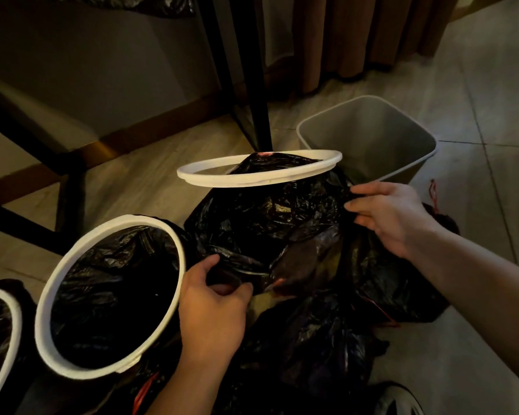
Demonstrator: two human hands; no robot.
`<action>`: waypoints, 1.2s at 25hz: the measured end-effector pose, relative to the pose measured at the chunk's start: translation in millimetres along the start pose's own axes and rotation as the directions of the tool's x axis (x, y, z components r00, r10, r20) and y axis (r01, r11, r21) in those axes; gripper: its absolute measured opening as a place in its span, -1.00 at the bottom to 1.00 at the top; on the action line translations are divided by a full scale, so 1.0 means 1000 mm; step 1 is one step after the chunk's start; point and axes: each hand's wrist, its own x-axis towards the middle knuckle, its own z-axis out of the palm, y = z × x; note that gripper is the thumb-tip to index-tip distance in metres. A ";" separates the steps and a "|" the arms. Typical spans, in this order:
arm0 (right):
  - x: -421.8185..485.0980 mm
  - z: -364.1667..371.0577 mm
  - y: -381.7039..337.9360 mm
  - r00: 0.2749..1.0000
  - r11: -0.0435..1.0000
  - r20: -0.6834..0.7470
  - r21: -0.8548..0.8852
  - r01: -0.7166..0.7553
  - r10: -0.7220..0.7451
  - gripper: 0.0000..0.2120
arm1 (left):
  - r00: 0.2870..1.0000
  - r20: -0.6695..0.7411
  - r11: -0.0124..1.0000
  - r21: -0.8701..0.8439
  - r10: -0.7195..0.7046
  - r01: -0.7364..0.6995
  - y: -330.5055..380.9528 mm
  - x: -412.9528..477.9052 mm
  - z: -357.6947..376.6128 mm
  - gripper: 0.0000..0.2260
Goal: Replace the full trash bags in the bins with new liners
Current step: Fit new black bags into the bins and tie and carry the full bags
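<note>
A black bag [267, 223] is held low over the floor between both hands. Its near edge is pinched by the left hand [213, 307], thumb against curled fingers. Its far right side is gripped by the right hand [393, 217], fingers curled into the plastic. The held edge is thus stretched from near left to far right. A white ring [258, 172] is seen on the bag's far part. The empty grey bin [369, 139] stands just beyond the right hand, the nearer one. A lined bin [111, 295] is just beside the left hand. Both forearms are reached forward, backs of the hands up. Probably the bag must be brought forward and right.
</note>
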 end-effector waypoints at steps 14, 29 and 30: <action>0.020 0.019 0.022 0.997 0.997 0.011 0.007 -0.081 0.081 -0.75 | 0.984 0.051 0.972 -0.152 -0.173 0.179 -0.006 0.009 0.009 -0.30; 0.027 0.052 -0.007 0.879 0.646 0.185 -0.614 0.453 -0.440 -0.75 | 0.916 0.206 0.571 0.729 0.344 -0.378 0.096 0.103 -0.004 -0.77; 0.032 0.052 -0.008 0.888 0.650 0.211 -0.616 0.445 -0.408 -0.74 | 0.926 0.176 0.575 0.740 0.334 -0.348 0.094 0.110 -0.004 -0.80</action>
